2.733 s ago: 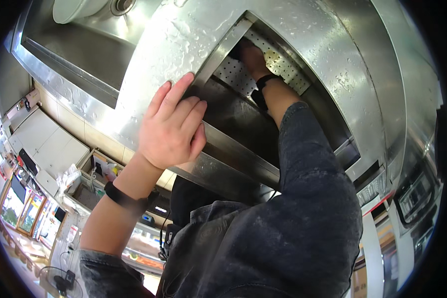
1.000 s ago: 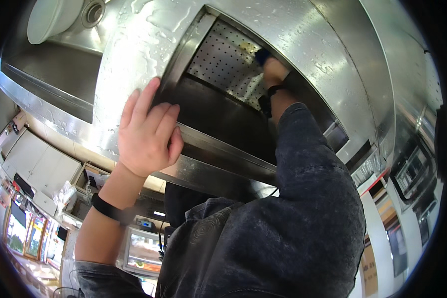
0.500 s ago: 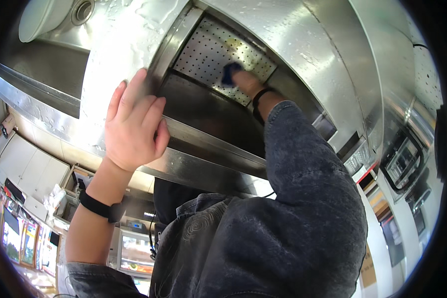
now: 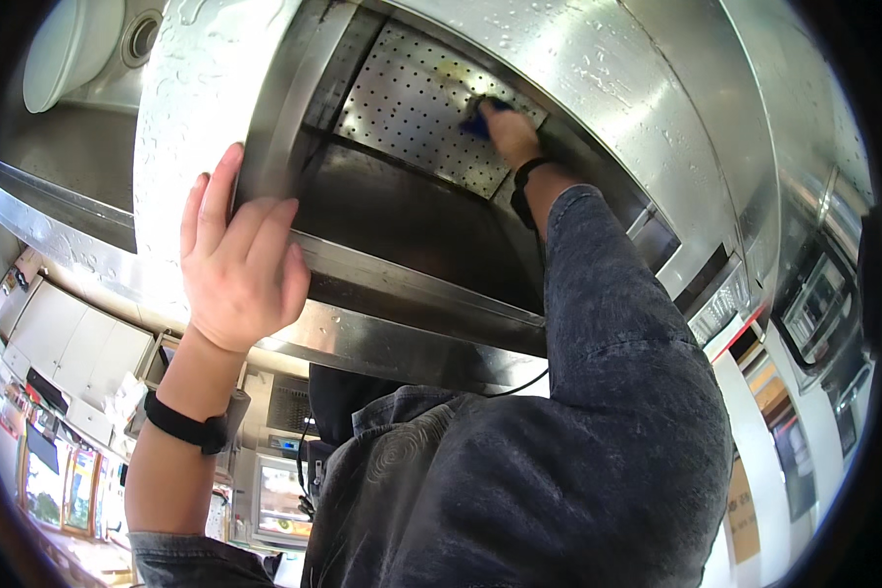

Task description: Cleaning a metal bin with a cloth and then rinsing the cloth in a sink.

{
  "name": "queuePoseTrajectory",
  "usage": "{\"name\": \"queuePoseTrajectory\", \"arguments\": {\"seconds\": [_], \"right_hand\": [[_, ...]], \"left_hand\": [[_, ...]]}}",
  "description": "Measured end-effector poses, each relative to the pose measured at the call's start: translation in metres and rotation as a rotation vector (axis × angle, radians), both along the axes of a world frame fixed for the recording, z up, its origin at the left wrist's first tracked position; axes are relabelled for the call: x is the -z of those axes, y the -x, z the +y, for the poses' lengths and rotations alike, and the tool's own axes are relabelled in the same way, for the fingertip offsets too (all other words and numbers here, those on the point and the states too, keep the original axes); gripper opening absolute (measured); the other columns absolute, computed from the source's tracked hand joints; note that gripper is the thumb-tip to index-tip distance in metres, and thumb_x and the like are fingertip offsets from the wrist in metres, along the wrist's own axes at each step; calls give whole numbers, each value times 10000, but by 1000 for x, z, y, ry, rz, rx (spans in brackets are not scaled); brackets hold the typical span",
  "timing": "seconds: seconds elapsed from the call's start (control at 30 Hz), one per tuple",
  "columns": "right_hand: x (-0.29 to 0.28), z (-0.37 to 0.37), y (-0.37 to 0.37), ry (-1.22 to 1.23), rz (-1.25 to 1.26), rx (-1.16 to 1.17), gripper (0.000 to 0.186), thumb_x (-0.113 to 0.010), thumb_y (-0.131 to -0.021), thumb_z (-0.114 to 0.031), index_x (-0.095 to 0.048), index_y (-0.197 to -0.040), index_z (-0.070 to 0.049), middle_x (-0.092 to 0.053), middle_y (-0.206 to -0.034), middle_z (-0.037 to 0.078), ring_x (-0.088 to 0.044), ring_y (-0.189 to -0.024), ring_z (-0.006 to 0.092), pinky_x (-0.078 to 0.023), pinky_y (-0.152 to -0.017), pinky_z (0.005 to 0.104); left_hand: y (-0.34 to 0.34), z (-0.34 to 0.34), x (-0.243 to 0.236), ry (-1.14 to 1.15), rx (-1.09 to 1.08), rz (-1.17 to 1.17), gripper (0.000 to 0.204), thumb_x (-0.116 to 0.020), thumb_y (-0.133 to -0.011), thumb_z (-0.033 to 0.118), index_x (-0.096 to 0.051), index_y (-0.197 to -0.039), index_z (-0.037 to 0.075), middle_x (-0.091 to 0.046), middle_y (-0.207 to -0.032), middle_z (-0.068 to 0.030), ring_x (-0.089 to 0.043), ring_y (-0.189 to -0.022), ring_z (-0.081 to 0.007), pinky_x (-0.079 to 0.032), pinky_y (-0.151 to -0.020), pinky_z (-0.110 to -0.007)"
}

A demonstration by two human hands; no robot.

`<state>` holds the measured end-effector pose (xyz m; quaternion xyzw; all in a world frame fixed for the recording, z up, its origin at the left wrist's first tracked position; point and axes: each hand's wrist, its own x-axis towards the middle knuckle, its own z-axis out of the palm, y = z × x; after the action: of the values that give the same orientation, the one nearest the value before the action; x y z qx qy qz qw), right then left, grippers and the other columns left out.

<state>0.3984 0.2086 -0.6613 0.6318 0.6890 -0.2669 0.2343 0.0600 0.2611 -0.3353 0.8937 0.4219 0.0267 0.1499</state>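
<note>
My right hand (image 4: 511, 133) reaches down into a steel sink basin and grips a dark blue cloth (image 4: 482, 119). The cloth lies against a perforated metal plate (image 4: 402, 108) with rows of small holes and yellowish stains near its far edge. My left hand (image 4: 240, 260) rests by the basin's left edge on the wet steel counter (image 4: 191, 118), its fingers stretched out and holding nothing. Part of the cloth is hidden by my right fingers.
A white tub (image 4: 73, 49) stands at the far left beside a round drain (image 4: 141, 37) in another basin. The steel front rim (image 4: 372, 343) runs between me and the basin. A clear container (image 4: 720, 304) sits at the right.
My right hand has moved the cloth to the right and farther away across the perforated plate. The view has shifted a little; my left hand stays by the basin's edge.
</note>
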Motion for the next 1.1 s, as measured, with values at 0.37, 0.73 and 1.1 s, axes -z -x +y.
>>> {"name": "queuePoseTrajectory", "arguments": {"seconds": [0.37,0.73,1.1], "right_hand": [[41,17,-39,-316,-31,68,294,-367,-946,-249,-593,-1054,-95,-653,-954,169,-627,-907,350,-486,-803,457],[25,-57,8,110,-90,128,298,-366,-927,-206,-618,-991,-60,-633,-1021,187,-612,-928,374,-484,-800,480],[11,0,-54,-150,-229,316,289,-419,-897,-190,-673,-849,-59,-661,-915,177,-643,-845,352,-510,-745,459]], "left_hand": [[2,-2,-3,22,-13,-20,299,-561,-651,101,-654,-930,45,-620,-952,-101,-425,-1250,-375,-282,-1058,-491],[3,2,-2,3,-39,-36,249,-569,-644,119,-653,-865,43,-604,-918,-86,-462,-1219,-314,-326,-1038,-450],[3,4,6,24,-38,-64,307,-576,-631,86,-657,-922,31,-625,-941,-104,-450,-1233,-367,-298,-1056,-480]]}}
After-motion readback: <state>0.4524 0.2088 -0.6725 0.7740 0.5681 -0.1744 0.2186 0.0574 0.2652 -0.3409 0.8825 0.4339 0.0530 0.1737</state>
